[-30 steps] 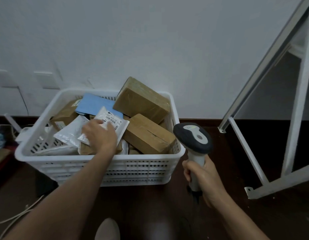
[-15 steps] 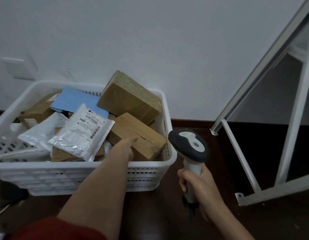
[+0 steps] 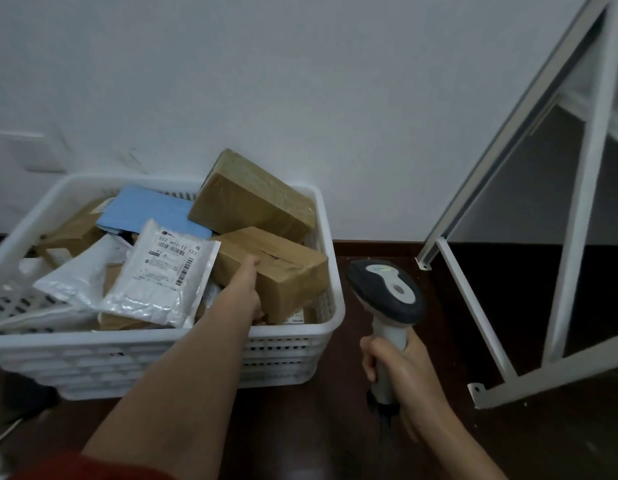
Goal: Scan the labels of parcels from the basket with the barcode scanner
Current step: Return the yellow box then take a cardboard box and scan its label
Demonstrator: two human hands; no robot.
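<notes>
Now the left hand [image 3: 243, 292] clamps the near corner of the cardboard box [image 3: 276, 268], its length running away rightward, while the right hand [image 3: 401, 372] grips the barcode scanner [image 3: 387, 296] just right.

Two bare arms come up from the bottom of the picture. The left arm [image 3: 182, 382] has a red sleeve [image 3: 89, 467] at about 7 o'clock, down at the very edge, and it looks pushed far up, so the arm below it is bare. The right arm [image 3: 453, 441], at about 5 o'clock, shows no sleeve. The left hand [image 3: 243, 292] and right hand [image 3: 404, 379] wear no gloves, rings or watch.
</notes>
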